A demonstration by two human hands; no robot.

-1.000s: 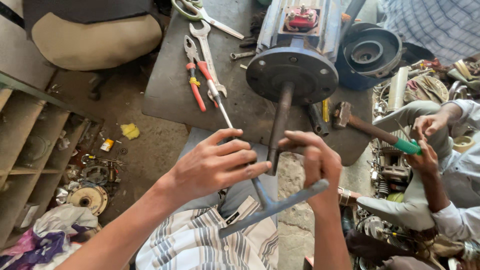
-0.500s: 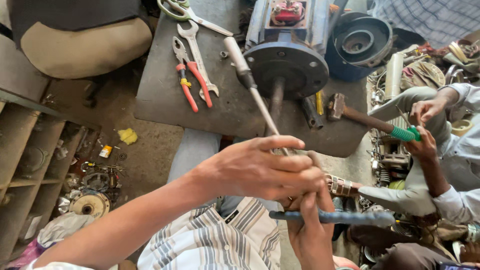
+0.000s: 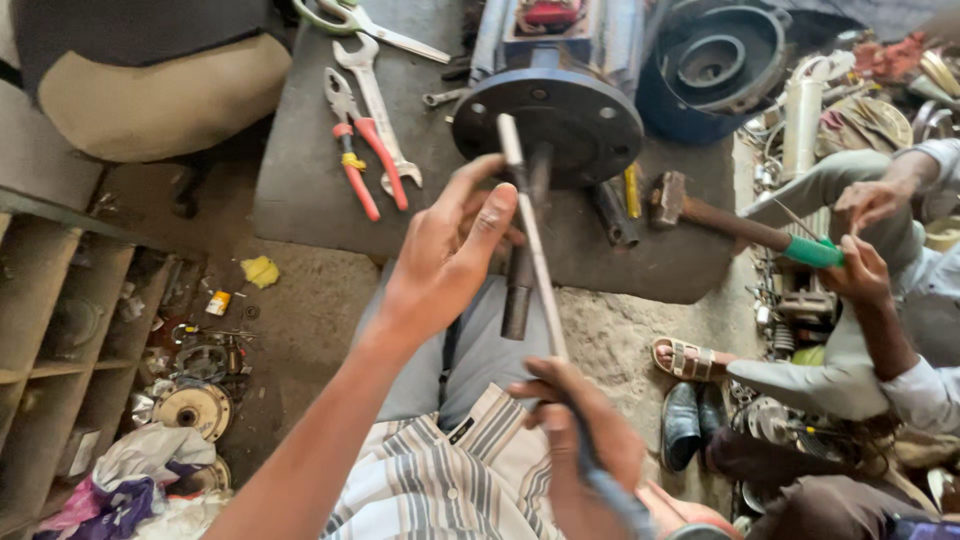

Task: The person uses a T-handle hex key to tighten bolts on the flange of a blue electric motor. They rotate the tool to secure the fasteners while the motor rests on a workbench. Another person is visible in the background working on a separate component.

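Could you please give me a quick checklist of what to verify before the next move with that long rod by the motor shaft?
1. Right hand gripping the rod low down: ok.
2. Left hand steadying the rod higher up, fingers against it: ok.
3. Rod tip seated on the motor flange: cannot tell.
4. Shaft unobstructed: not ok, the left hand crosses it.
5. Hammer within reach on the mat: ok.
6. Co-worker's hands away from the rod: ok.

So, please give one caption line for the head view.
Left hand and right hand hold a thin rod before a motor.
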